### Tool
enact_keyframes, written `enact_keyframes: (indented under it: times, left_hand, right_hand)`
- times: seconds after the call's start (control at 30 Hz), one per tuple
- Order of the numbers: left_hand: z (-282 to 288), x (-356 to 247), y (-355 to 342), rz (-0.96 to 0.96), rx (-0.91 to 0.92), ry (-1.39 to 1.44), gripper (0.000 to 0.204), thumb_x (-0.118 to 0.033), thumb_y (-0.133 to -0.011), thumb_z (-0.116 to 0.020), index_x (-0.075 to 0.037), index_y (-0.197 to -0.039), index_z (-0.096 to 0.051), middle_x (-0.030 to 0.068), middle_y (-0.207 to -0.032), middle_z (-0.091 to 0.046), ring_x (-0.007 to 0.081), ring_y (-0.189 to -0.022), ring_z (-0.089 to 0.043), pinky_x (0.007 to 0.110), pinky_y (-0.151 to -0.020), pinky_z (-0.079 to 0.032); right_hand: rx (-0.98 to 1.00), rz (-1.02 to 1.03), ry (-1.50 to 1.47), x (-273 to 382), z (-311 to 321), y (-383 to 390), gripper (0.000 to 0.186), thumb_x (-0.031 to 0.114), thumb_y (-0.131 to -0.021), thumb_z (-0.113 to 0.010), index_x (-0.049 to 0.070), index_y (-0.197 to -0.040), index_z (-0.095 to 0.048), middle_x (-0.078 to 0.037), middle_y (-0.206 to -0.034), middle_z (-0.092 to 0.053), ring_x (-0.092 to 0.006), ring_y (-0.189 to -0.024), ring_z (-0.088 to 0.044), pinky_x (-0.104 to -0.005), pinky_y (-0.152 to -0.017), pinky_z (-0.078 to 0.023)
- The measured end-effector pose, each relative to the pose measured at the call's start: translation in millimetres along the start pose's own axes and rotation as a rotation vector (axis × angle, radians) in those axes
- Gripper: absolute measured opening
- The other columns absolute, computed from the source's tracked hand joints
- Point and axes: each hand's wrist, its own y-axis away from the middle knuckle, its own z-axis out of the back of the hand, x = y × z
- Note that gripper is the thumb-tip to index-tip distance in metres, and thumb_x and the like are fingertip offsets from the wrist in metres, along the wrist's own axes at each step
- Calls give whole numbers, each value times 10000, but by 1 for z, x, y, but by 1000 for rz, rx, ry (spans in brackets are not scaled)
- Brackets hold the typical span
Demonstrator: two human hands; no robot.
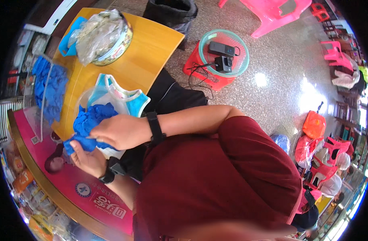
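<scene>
My left hand (87, 158), a black device strapped at its wrist, holds a crumpled thin blue piece (81, 143) between thumb and fingers. My right hand (123, 131), with a black wristband, pinches the same blue piece from the other side, its fingers closed. Right behind both hands lies a heap of similar blue pieces (91, 116); whether they are gloves or cloth I cannot tell. The heap rests by a whitish container (84, 99) and a turquoise bag with white edging (138, 105). More blue material (51, 86) fills a clear box to the left.
On the yellow table (150, 44) stands a printed round tub (121, 46) topped with a crumpled plastic bag (97, 34). A black-lined bin (172, 14) stands behind. To the right, a green basket (242, 44) with black devices sits on a red stool (192, 60). Pink chairs stand farther off.
</scene>
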Motion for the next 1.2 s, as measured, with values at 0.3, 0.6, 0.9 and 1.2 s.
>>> enact_keyframes:
  times: [0.3,0.6,0.9,1.2]
  left_hand:
    - [-30,-3,9,-31,-80,-10,235,-203,-968,-536,-102,-780,-635,-72,-683,-551,-1,-558,-390,172,-480,-272]
    - [-26,-8,23,41,56,128,181,-170,-953,-563,-27,-945,-673,-17,-787,-636,31,-638,-519,177,-561,-416]
    - [-19,-13,20,18,20,216,158,-142,-921,-608,1,-927,-675,3,-826,-663,49,-727,-567,198,-655,-468]
    - [2,-29,18,114,66,256,268,-238,-952,-565,10,-941,-667,25,-833,-670,56,-713,-580,207,-640,-483]
  right_hand:
    - [-35,-527,-503,9,1,4,219,219,-970,-507,29,-1034,-597,-14,-726,-536,-101,-650,-510,-259,-562,-420]
    - [-2,-643,-647,18,-8,0,231,172,-988,-482,6,-1121,-573,35,-667,-462,-28,-548,-368,-191,-470,-280]
    - [14,-758,-618,32,-16,-4,280,258,-984,-497,41,-1151,-552,40,-644,-414,-16,-492,-301,-173,-419,-217]
    - [93,-380,-91,15,-2,-1,204,109,-923,-595,11,-1096,-642,-20,-785,-612,-67,-680,-528,-205,-605,-428]
